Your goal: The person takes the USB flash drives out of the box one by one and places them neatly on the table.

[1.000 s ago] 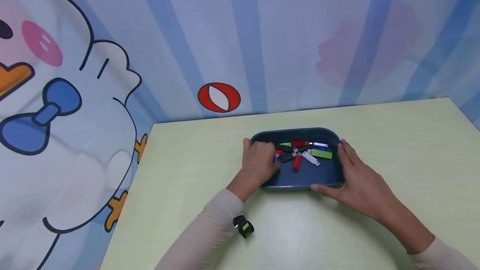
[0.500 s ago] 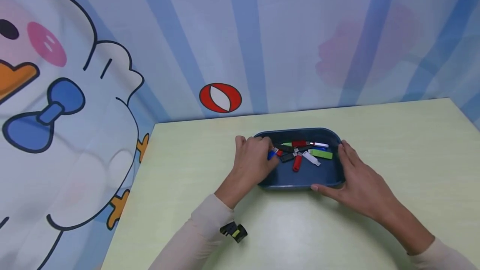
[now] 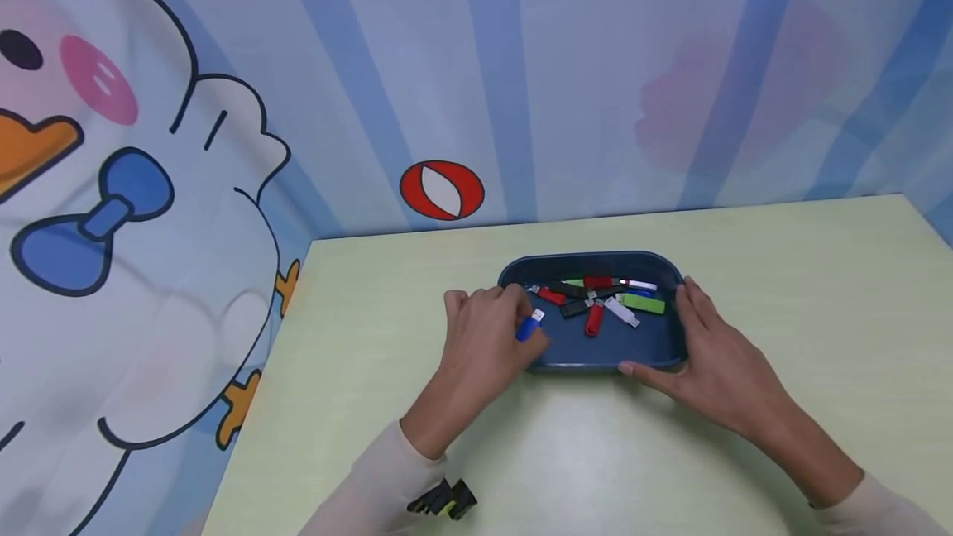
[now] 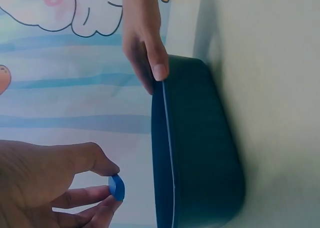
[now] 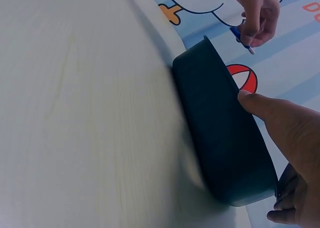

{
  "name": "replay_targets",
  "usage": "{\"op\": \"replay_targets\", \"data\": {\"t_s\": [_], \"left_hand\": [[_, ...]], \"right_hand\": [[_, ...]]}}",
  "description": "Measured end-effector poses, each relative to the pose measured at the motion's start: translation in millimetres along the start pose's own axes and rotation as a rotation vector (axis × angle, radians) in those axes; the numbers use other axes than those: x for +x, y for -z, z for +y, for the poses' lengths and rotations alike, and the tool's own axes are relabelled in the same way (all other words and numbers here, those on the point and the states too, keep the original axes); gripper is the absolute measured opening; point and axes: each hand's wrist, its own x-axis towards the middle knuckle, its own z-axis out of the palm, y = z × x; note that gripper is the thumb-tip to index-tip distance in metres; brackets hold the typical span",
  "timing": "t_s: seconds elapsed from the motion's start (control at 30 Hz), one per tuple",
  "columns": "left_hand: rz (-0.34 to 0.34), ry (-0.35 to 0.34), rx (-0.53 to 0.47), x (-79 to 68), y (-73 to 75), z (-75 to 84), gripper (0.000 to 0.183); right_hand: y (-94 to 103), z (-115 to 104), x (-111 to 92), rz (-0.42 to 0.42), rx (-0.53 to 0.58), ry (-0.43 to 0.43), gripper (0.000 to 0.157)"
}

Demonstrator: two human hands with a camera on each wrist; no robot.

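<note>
The left grip (image 3: 480,333), one of two bare hands, pinches one blue USB stick (image 3: 528,327) between thumb and fingers, its metal plug exposed, above the left end of one dark blue tray (image 3: 618,349). The right grip (image 3: 718,366) holds the same tray at its near right corner, thumb against the long side, fingers at the short end. Inside, three red sticks (image 3: 593,320), one bright green stick (image 3: 644,304), one white stick (image 3: 622,312) and at least two black sticks (image 3: 575,309) lie overlapping; the full total cannot be told. One tray stands on one pale bench (image 3: 372,304). Behind it, one wall (image 3: 581,89) bears one cartoon bird (image 3: 179,271) and one red-and-white ball (image 3: 469,189).
</note>
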Motion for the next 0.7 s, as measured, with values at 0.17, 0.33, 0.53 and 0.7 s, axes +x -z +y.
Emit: {"op": "replay_targets", "data": {"t_s": [0.17,0.33,0.53,0.7], "left_hand": [[-0.012,0.063,-0.036,-13.6,4.5,-0.7,0.021],[-0.013,0.091,-0.067,-28.8,1.0,-2.9,0.024],[-0.021,0.124,-0.081,-47.1,-9.1,-6.2,0.021],[-0.047,0.168,-0.08,-59.9,-19.1,-10.5,0.023]], "right_hand": [[-0.2,-1.4,1.0,0.017,0.001,0.0,0.137],[0.0,-1.4,0.5,0.019,-0.001,-0.003,0.137],[0.7,-0.7,-0.7,0.019,-0.008,-0.013,0.138],[0.0,-0.4,-0.8,0.016,-0.002,-0.009,0.138]]}}
